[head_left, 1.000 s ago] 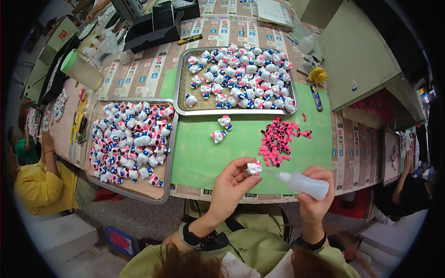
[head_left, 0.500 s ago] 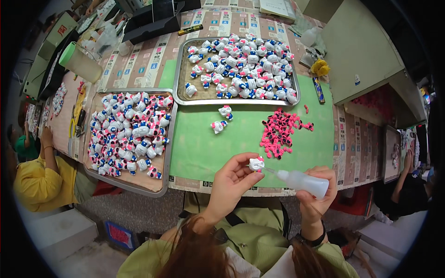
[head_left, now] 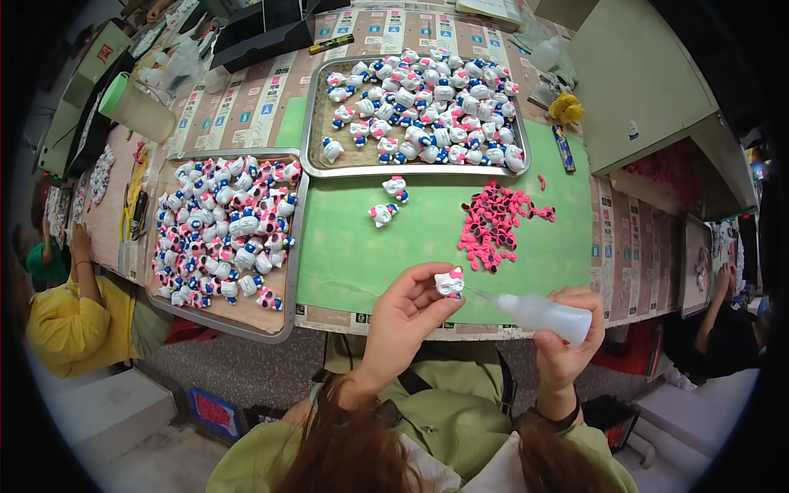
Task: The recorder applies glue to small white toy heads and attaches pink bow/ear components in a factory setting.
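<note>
Pinching figurine [head_left: 449, 284] (tip of left grip [head_left: 402, 316]).

"What sort of place are we standing in?"

"A workshop, by its look. On a large table [head_left: 618, 255], two metal trays [head_left: 415, 173] hold many near-identical white figurines [head_left: 222, 218], with a heap of small pink parts [head_left: 491, 226] nearby."

"Anyone else here?"

"A person in yellow [head_left: 74, 324] beside another worktable [head_left: 105, 226] to the left, someone in black [head_left: 713, 343] to the right."
</note>
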Tool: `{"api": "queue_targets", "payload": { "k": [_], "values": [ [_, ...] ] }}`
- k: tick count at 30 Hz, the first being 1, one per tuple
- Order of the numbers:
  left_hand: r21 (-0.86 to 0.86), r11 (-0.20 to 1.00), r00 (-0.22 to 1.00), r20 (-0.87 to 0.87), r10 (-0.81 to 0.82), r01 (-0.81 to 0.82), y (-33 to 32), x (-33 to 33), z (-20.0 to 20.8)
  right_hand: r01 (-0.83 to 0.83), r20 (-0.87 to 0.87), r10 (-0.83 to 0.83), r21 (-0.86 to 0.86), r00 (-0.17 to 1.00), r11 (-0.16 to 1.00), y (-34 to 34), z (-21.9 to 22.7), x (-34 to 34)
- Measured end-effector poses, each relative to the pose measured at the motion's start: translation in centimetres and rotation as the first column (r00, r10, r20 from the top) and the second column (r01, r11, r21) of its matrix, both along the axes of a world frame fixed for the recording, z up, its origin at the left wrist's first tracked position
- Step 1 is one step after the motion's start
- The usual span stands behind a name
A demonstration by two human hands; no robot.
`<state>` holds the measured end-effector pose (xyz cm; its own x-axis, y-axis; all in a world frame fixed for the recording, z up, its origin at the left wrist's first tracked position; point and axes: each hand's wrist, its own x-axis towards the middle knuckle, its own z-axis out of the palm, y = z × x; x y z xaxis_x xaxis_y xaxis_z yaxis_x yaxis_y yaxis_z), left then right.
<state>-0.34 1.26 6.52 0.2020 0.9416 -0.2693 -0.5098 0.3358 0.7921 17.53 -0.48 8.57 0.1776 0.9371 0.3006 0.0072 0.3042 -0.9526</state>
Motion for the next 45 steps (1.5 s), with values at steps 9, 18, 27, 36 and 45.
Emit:
{"api": "queue_targets", "payload": {
  "k": [9, 18, 27, 36, 45],
  "values": [
    [-0.014, 1.0, 0.999, 0.037, -0.026, 0.026, 0.0, 0.0, 0.1, -0.005, 0.035, 0.005, 0.013, 0.999, 1.0, 0.0, -0.3, 0.1],
    [0.052, 0.999, 1.0, -0.008, 0.015, -0.015, -0.2, 0.1, -0.2, -0.052, 0.117, 0.052, 0.0, 0.992, 0.999, -0.3, -0.4, 0.9],
    [0.008, 0.991, 0.985, -0.101, 0.137, -0.137, 0.3, -1.0, -0.4, 0.416, -0.05, -0.432, -0.197, 0.9, 0.888, 5.2, -3.7, 5.3],
    [-0.024, 0.992, 0.99, -0.071, 0.118, -0.12, 0.3, -0.8, -1.5, 0.238, 0.611, -0.218, 0.049, 0.761, 0.97, 2.6, -5.5, 4.5],
    [-0.103, 0.993, 0.998, -0.016, -0.061, 0.059, -0.3, 0.6, -1.2, 0.109, 0.516, 0.036, -0.249, 0.856, 0.962, 4.1, -5.4, 1.3]
  ]
}}
